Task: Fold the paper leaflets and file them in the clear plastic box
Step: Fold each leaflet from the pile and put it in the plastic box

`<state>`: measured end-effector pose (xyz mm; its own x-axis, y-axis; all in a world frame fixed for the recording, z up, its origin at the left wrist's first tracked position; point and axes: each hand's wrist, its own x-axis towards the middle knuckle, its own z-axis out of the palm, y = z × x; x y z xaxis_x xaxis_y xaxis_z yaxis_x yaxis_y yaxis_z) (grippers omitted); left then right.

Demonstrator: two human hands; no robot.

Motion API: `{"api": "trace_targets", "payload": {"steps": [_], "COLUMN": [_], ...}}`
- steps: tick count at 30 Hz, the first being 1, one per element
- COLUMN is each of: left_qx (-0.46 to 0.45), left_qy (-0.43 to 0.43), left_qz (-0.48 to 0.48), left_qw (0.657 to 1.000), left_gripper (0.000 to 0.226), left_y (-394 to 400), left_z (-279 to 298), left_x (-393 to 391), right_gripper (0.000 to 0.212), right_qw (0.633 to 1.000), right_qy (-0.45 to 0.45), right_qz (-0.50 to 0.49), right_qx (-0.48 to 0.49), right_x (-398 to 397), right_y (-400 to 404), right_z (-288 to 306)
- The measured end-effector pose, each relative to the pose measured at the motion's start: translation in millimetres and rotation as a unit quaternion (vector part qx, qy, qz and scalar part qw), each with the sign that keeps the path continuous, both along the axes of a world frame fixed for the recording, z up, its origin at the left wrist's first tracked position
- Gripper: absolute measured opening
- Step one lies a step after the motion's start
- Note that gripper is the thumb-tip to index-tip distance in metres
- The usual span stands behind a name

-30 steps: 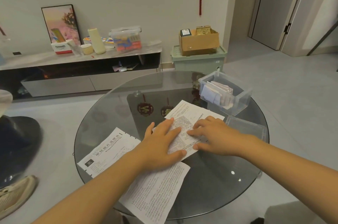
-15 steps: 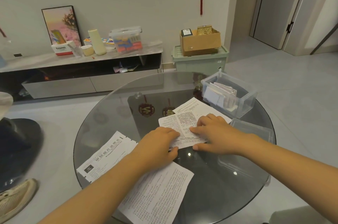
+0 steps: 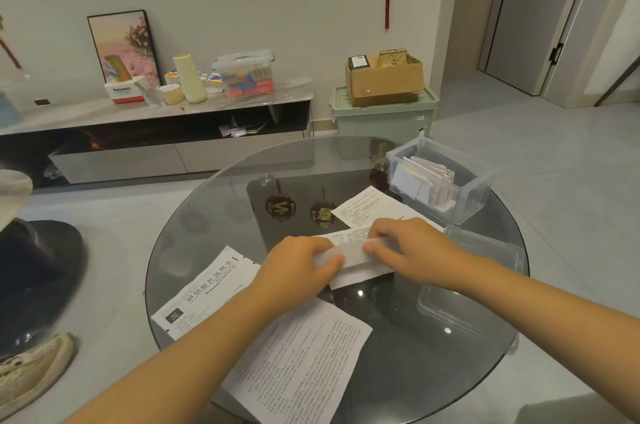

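Round glass table (image 3: 214, 215) holds three flat leaflets and, at its far right, the clear plastic box (image 3: 464, 195) with folded papers inside. Left hand (image 3: 298, 267) and right hand (image 3: 412, 250) each pinch the half-folded leaflet (image 3: 360, 267) mid-table.

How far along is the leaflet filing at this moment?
Partly done. Several folded leaflets already stand in the box. In hand: both hands, left and right, pinch a leaflet mid-fold on the table. Left: three flat sheets, one far, one at the left edge, one nearest. The lid lies off.
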<state>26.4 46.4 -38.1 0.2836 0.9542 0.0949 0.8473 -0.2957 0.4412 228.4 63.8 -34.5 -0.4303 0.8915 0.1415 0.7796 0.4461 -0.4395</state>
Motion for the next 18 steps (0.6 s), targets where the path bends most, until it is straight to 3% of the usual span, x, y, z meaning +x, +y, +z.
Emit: {"api": "trace_targets", "payload": {"steps": [6, 13, 16, 18], "left_qx": [-0.032, -0.059, -0.058, -0.055], "left_qy": [-0.094, -0.062, -0.038, -0.034], "left_qz": [0.084, 0.108, 0.115, 0.128], "left_qw": [0.992, 0.990, 0.991, 0.990], "left_gripper": [0.019, 0.070, 0.073, 0.067], "left_y": [8, 16, 18, 18], "left_z": [-1, -8, -12, -13], "left_x": [1, 0, 0, -1], "right_gripper": [0.041, 0.070, 0.068, 0.050], "right_qw": [0.990, 0.987, 0.989, 0.988], "right_qy": [0.061, 0.039, 0.011, -0.017], "right_qz": [-0.100, -0.131, -0.127, -0.129], "right_qx": [-0.075, -0.084, -0.079, -0.082], "right_x": [-3, -11, -11, -10], "right_y": [8, 16, 19, 19], "right_z": [-5, -14, -14, -13]}}
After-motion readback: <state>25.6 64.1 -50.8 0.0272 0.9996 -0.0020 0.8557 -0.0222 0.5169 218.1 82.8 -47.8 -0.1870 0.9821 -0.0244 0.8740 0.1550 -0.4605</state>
